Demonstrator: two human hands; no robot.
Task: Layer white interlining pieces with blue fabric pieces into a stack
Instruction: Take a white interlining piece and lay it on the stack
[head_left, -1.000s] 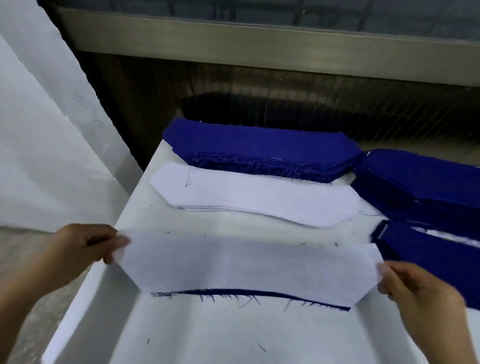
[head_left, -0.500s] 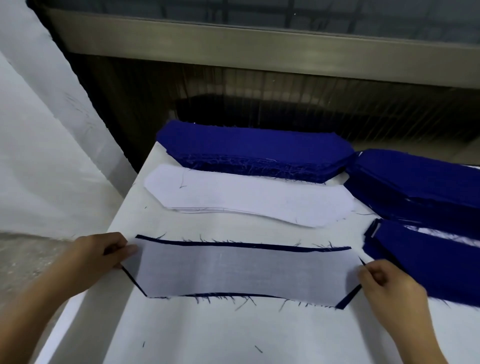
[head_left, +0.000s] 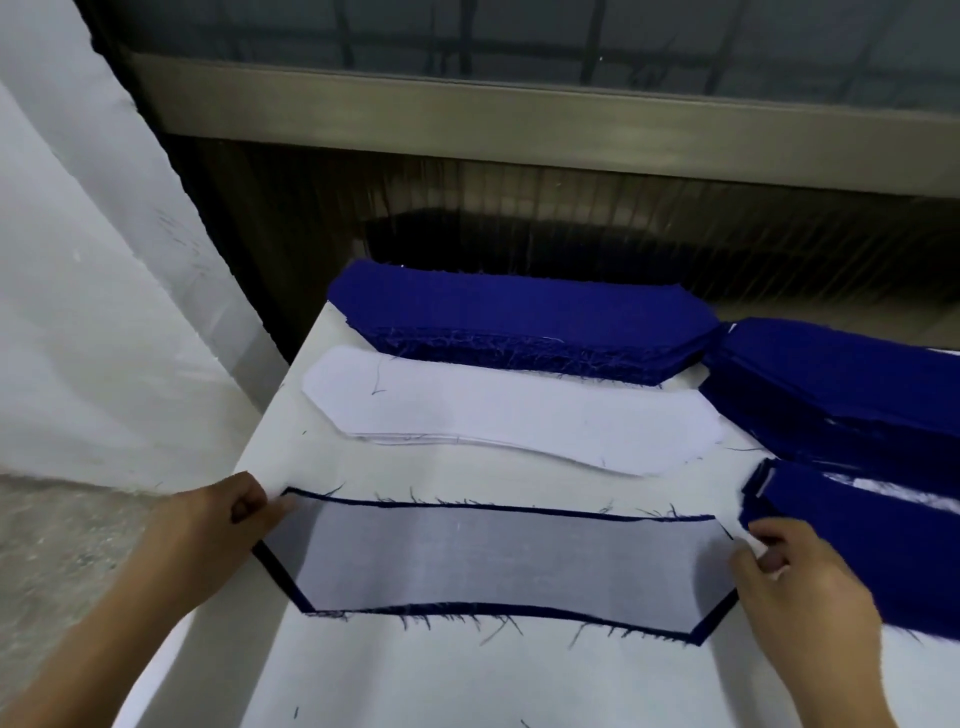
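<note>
A white interlining piece (head_left: 493, 561) is laid flat on a blue fabric piece (head_left: 280, 577) on the worktop (head_left: 467, 686). Its ends are pinched by the fingers of the left hand (head_left: 208, 530) and the right hand (head_left: 810, 587). A white stack (head_left: 519, 421) is seen just behind.

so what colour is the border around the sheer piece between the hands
Dark blue: the blue fabric piece under the white interlining piece; head view.

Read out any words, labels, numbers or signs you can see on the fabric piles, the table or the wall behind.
None: no text shows on the white interlining piece, the interlining stack, the blue fabric stacks, the table or the window sill.
</note>
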